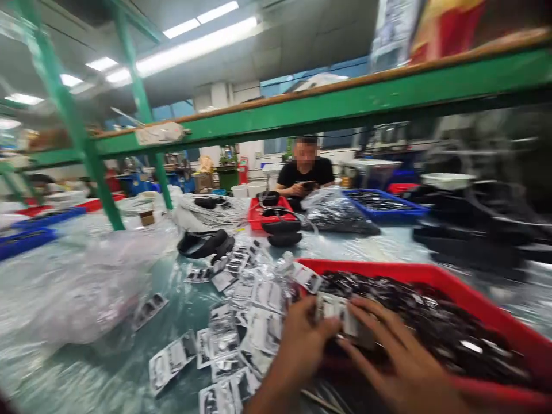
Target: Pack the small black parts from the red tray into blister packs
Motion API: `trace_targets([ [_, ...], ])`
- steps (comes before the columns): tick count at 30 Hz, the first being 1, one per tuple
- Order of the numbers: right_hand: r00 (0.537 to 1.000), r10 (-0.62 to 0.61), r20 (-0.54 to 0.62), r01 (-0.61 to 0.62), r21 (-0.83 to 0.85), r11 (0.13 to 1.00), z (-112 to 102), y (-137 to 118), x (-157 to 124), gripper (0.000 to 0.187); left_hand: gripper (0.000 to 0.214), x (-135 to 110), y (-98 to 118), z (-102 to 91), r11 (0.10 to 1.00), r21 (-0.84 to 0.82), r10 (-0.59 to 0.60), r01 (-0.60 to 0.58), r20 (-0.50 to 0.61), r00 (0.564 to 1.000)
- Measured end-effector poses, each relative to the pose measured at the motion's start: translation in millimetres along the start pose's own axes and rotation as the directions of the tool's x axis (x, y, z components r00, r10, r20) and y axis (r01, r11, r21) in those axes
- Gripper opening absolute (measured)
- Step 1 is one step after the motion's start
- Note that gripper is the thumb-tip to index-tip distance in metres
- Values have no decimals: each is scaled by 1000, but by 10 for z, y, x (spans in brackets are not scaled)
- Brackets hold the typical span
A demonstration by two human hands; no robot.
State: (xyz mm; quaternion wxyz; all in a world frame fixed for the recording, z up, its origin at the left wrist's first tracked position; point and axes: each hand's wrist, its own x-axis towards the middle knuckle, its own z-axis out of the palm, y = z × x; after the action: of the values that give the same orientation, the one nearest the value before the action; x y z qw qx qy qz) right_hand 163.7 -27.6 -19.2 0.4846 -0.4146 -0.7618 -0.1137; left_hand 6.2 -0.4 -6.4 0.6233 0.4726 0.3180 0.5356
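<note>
Green shelving [302, 112] is spanning the top of the view above a long table [129, 368] covered in clear plastic sheeting, under ceiling strip lights. Across the table a person in a black shirt [305, 172] is sitting, looking down at something in hand. Near them are lying a small red tray [255, 215], a blue tray [383, 213] and a clear bag of dark parts [334, 213]. Small flat packets [233, 339] are lying scattered on the sheeting. At the lower edge, the left hand [297, 345] and the right hand [401, 362] are both closing their fingers around a small stack of packets [338, 313], holding it just over the near rim of a big red tray [483, 305] filled with dark pieces. Motion blur is smearing the hands, so finer finger detail is unclear
</note>
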Motion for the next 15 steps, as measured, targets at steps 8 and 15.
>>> trace_targets([
  [8,962,240,127,-261,182,948,-175,-154,145,21,43,33,-31,-89,996,70,43,-51,112,993],
  [15,894,446,38,-447,6,895,-286,53,157,36,51,56,-95,-114,984,174,57,-43,-73,996],
])
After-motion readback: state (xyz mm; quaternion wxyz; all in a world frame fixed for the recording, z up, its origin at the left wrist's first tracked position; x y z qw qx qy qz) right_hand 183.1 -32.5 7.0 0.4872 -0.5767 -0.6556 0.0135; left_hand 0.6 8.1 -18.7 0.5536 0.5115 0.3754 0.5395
